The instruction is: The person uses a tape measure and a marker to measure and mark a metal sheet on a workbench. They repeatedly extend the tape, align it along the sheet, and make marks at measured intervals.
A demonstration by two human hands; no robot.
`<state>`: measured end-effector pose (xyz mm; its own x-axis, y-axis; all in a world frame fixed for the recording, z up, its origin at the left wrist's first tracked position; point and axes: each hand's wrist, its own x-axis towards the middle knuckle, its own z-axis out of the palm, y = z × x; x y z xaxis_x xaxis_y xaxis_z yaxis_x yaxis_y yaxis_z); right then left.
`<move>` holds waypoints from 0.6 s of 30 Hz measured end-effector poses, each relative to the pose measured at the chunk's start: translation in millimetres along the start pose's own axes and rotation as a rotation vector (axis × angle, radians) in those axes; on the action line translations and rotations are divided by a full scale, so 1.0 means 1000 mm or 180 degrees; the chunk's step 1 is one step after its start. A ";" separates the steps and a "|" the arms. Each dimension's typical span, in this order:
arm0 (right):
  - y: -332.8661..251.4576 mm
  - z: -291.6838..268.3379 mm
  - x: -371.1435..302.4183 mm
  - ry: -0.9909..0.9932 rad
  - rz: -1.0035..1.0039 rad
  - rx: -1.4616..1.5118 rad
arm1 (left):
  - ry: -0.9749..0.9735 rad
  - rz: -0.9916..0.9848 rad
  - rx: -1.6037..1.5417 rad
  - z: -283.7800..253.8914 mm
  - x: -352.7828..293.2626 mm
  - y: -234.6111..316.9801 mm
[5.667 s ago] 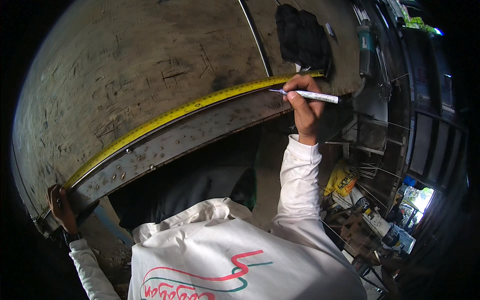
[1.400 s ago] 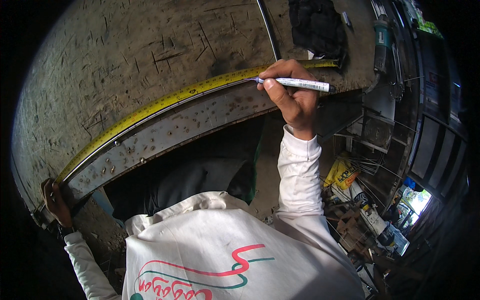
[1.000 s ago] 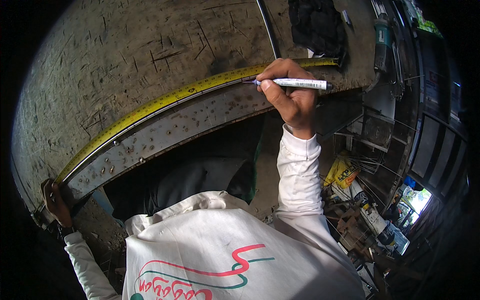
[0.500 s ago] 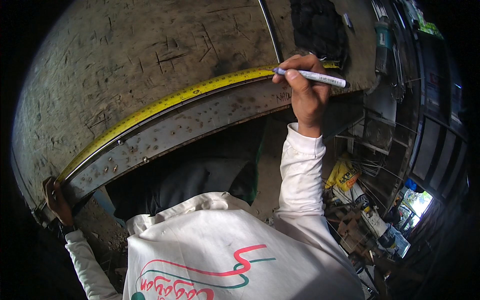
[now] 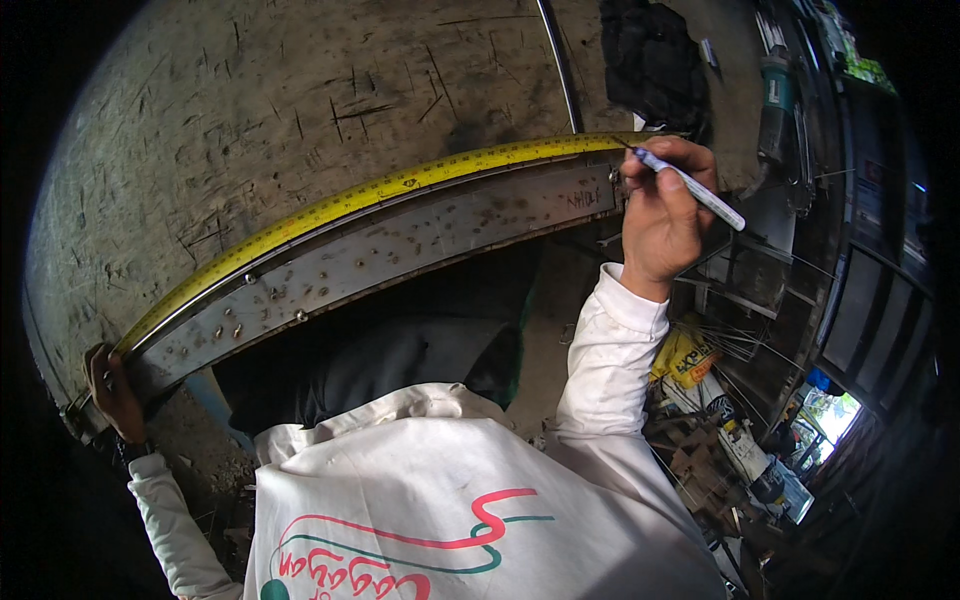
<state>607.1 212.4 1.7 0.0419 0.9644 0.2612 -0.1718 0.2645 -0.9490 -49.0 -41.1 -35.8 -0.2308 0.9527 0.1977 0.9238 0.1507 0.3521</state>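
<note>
Marker (image 5: 708, 202) in right grip (image 5: 663, 228), bag (image 5: 686, 358) below

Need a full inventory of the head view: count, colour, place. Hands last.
Tape measure: 1, yellow, stretched along the bench's near side
Marker: 1, white and purple, in the right hand
Metal strip: 1, grey, spotted, below the tape
Workbench: 1, brown, scratched, upper left to centre
Rod: 1, silvery, top centre
Cloth: 1, black, top right
Small cylinder: 1, pale, right of cloth
Power tool: 1, teal and dark, far right
Bag: 1, yellow, lower right
Clutter: uncountable, mixed colours, lower right
Shirt: 1, white, printed, bottom centre
Left hand: 1, at tape's left end
Right hand: 1, gripping the marker
</note>
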 end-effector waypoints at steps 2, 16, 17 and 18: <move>0.001 -0.007 0.001 0.0219 -0.0113 -0.0096 | -0.0004 -0.0078 -0.0027 0.000 -0.002 -0.001; 0.007 -0.022 -0.002 0.0599 -0.0235 0.0023 | -0.0042 -0.0024 0.0008 0.000 0.000 -0.008; 0.007 -0.021 -0.002 0.0605 -0.0237 0.0030 | -0.0040 -0.0021 0.0017 -0.001 0.000 -0.006; 0.008 -0.022 -0.002 0.0605 -0.0211 0.0012 | -0.0038 -0.0018 0.0025 -0.001 0.001 -0.003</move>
<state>627.6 212.4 -10.2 0.2383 0.9285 0.2848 -0.1660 0.3279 -0.9300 -52.5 -40.9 -35.7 -0.2323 0.9549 0.1849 0.9249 0.1581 0.3459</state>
